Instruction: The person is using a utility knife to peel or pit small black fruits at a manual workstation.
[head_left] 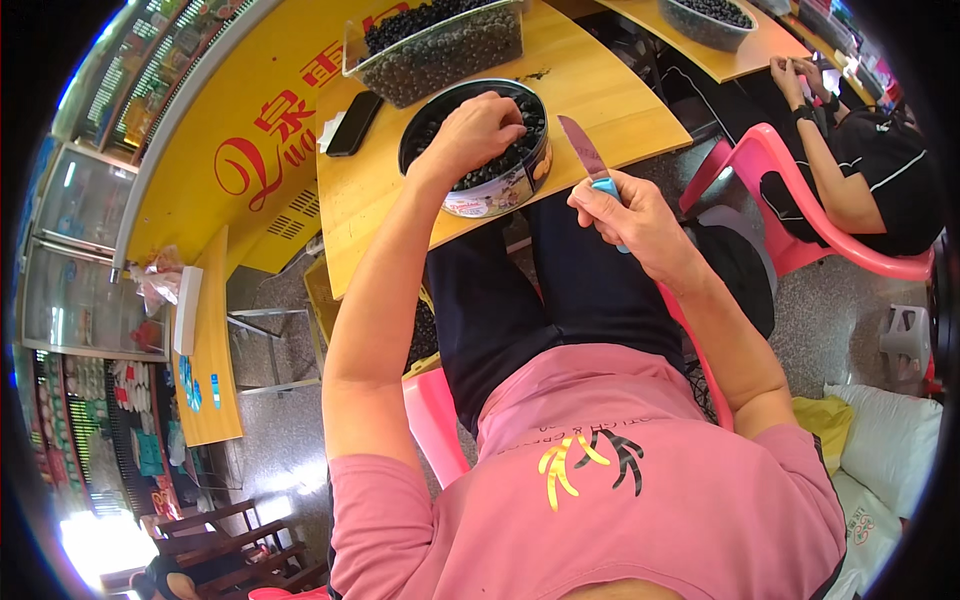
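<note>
Over the round metal tin (478,170) of small dark fruits, the left hand (475,130) pinches one, while the right hand (630,215) beside it grips a blue-handled knife (590,160); blade best kept angled away.

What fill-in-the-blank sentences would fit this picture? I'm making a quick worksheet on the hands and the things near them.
1. The left hand reaches into a round ____ full of small dark pieces.
2. The right hand holds a knife with a ____ handle.
3. A black phone lies on the wooden ____, left of the left hand.
4. The co-worker sits on a ____ plastic chair.

Missing words: tin; blue; table; pink
</note>
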